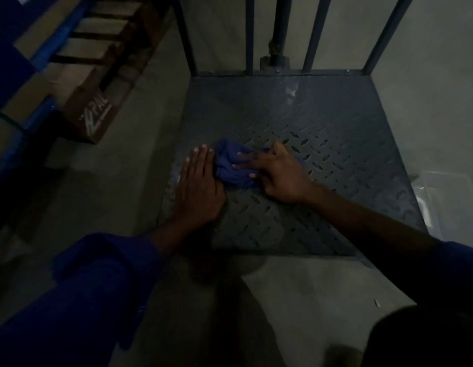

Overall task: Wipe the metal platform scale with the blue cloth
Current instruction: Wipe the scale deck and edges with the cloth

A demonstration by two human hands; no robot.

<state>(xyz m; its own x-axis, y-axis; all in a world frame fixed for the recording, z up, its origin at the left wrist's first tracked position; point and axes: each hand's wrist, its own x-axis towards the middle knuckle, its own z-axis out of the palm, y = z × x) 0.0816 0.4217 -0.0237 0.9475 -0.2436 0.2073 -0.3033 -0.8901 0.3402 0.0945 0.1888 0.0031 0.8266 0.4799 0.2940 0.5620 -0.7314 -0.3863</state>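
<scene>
Looking down through the head view, dim light. Nearest me are two blue sleeves: left sleeve (97, 287) bulky at lower left, right sleeve (457, 263) at the right edge, with bare forearms past both. Grey concrete floor (105, 197) lies under them. Left hand (197, 189) lies flat on the near-left part of the metal platform scale (330, 123), fingers straight and held together, pointing away, gripping nothing. Its thumb side sits against the blue cloth (231, 172). Right hand (281, 178) comes in from the right, fingers straight and spread, laid on top of the cloth and pressing it onto the plate, thumb stuck out toward the far side. The cloth is bunched into a wad between the two hands, left of the plate's middle, on the diamond tread. Farther on I see a pale scuff (292, 93) near the plate's back edge. Behind that edge, dark upright bars (317, 33) and a thicker post (281, 25) rise out of frame. Far left is a wooden pallet (97, 83) with white lettering on one block, well apart from the scale.
</scene>
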